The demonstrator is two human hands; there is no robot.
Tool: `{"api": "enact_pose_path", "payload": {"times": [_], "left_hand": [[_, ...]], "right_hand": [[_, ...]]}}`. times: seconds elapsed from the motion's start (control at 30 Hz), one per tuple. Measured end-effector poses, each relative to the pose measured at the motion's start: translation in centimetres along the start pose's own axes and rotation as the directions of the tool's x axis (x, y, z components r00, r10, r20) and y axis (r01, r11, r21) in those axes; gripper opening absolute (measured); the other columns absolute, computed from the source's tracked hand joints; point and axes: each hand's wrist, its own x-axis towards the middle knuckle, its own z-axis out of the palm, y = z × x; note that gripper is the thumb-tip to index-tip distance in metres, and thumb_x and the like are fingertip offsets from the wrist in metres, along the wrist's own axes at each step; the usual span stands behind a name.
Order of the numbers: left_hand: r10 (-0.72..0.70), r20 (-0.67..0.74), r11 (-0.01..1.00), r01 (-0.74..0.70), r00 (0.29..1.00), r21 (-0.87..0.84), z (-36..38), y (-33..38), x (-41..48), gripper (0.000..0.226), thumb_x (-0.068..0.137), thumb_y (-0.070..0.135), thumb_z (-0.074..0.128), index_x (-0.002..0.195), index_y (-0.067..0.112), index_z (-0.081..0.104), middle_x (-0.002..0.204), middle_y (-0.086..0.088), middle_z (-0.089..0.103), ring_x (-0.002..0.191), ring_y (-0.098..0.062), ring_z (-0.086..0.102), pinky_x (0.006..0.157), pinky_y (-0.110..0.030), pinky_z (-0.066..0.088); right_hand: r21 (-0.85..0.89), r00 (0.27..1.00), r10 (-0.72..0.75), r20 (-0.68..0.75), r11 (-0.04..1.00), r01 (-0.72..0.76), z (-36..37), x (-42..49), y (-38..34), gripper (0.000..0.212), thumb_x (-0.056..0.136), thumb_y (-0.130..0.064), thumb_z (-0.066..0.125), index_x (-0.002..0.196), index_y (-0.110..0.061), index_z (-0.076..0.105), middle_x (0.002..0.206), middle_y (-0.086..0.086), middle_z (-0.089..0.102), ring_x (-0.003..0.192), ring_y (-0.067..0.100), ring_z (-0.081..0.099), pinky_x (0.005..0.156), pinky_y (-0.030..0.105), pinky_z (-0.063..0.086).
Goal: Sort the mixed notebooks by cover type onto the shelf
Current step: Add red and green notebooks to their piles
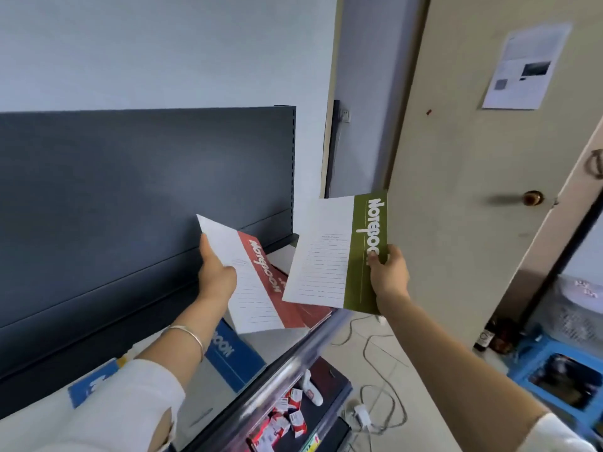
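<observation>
Head view: the left hand (217, 275) grips a red notebook (261, 272) by its white edge, tilted just above the shelf (280, 336). More red covers (318, 313) lie beneath it, and a blue notebook (235, 360) lies beside them. The right hand (390, 272) pinches a green notebook (326, 256) — held up near the shelf's right end.

Both arms stretched forward, white sleeves pushed back. Left grip (217, 275) raised, thumb up along edge of red notebook (261, 269) (fingers hidden behind). Bangle (184, 334) on left wrist. Right grip (390, 272) pinches green notebook (363, 256) at its right edge.
</observation>
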Motion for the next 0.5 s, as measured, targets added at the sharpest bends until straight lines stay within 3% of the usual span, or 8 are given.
{"api": "enact_pose_path", "payload": {"times": [0.07, 0.2, 0.37, 0.5], "left_hand": [[-0.076, -0.021, 0.996, 0.077, 0.997, 0.040, 1.4, -1.2, 2.0, 0.079, 0.090, -0.007, 0.034, 0.149, 0.035, 0.003, 0.139, -0.009, 0.046, 0.119, -0.030, 0.050, 0.099, -0.040, 0.043], [-0.166, -0.042, 0.985, 0.168, 0.985, 0.040, 3.8, -3.1, 4.3, 0.078, 0.090, -0.010, 0.034, 0.151, 0.026, 0.002, 0.141, -0.013, 0.044, 0.122, -0.033, 0.048, 0.100, -0.040, 0.040], [-0.222, -0.097, 0.974, 0.225, 0.970, 0.015, 5.3, -4.3, 6.4, 0.076, 0.088, -0.011, 0.036, 0.150, 0.025, 0.011, 0.139, -0.011, 0.045, 0.118, -0.030, 0.049, 0.091, -0.034, 0.042], [-0.220, -0.154, 0.972, 0.203, 0.963, -0.119, 7.0, -3.2, 7.4, 0.073, 0.087, -0.012, 0.040, 0.147, 0.024, 0.021, 0.132, -0.010, 0.046, 0.103, -0.025, 0.050, 0.081, -0.032, 0.043]], "right_hand": [[-0.013, 1.000, -0.008, 0.022, 1.000, 0.008, 1.3, 1.9, 0.2, 0.028, 0.098, -0.022, 0.047, 0.123, -0.011, 0.049, 0.101, 0.003, 0.054, 0.093, 0.024, 0.051, 0.089, 0.038, 0.045], [-0.021, 0.996, 0.027, 0.086, 0.999, -0.025, 3.5, 4.9, 1.1, 0.027, 0.098, -0.022, 0.047, 0.122, -0.012, 0.049, 0.103, 0.003, 0.057, 0.103, 0.031, 0.059, 0.095, 0.049, 0.047], [-0.093, 0.976, -0.021, 0.217, 0.995, 0.042, 6.4, 9.1, 1.8, 0.028, 0.098, -0.021, 0.047, 0.124, -0.010, 0.049, 0.118, 0.012, 0.062, 0.106, 0.033, 0.059, 0.095, 0.046, 0.047], [-0.005, 0.952, -0.001, 0.307, 1.000, 0.002, 8.3, 13.1, 1.7, 0.036, 0.098, -0.021, 0.049, 0.131, -0.009, 0.047, 0.124, 0.012, 0.059, 0.111, 0.031, 0.056, 0.098, 0.040, 0.045]]}}
